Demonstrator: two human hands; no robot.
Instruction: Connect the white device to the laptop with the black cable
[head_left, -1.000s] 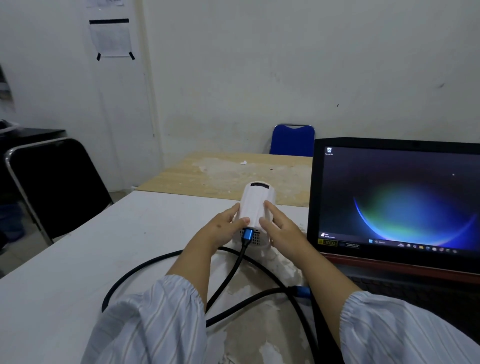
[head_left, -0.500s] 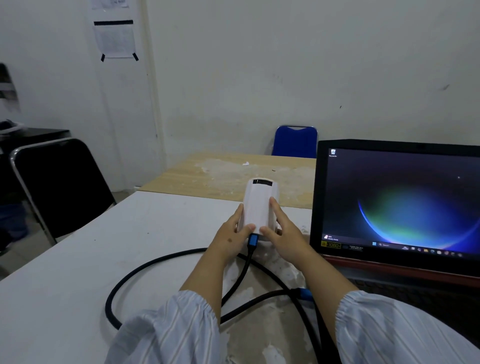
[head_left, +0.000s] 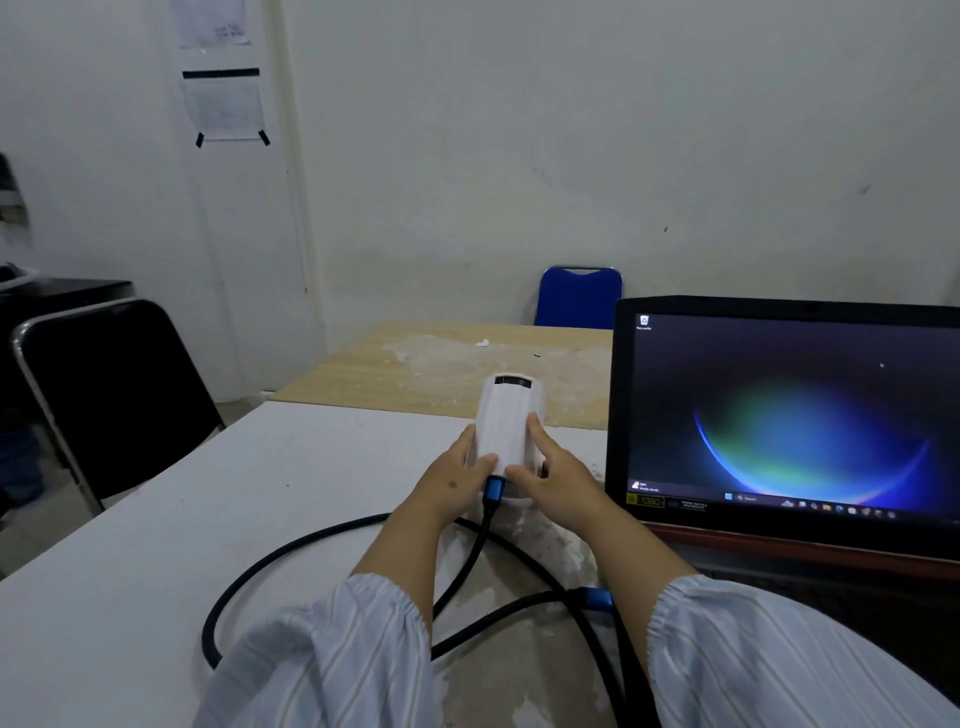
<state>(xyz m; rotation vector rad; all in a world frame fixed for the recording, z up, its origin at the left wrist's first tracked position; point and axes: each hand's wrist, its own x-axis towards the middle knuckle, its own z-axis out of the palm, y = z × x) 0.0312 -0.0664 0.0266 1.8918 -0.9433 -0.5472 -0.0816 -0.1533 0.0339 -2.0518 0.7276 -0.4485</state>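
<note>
The white device (head_left: 508, 423) sits on the white table (head_left: 156, 561), just left of the open laptop (head_left: 789, 415). My left hand (head_left: 457, 478) grips its left side and my right hand (head_left: 550, 473) grips its right side. The black cable (head_left: 322, 540) has a blue plug (head_left: 493, 489) seated in the device's near end. From there it loops over the table toward me. A second blue plug (head_left: 597, 597) lies by the laptop's left edge; whether it sits in a port is hidden.
A black folding chair (head_left: 109, 395) stands at the table's left. A wooden table (head_left: 441, 364) adjoins the far edge, with a blue chair (head_left: 579, 296) behind it against the wall. The laptop screen is lit.
Both hands have slid the device a little farther away on the table and tipped it flatter. The cable loop has shifted slightly with it.
</note>
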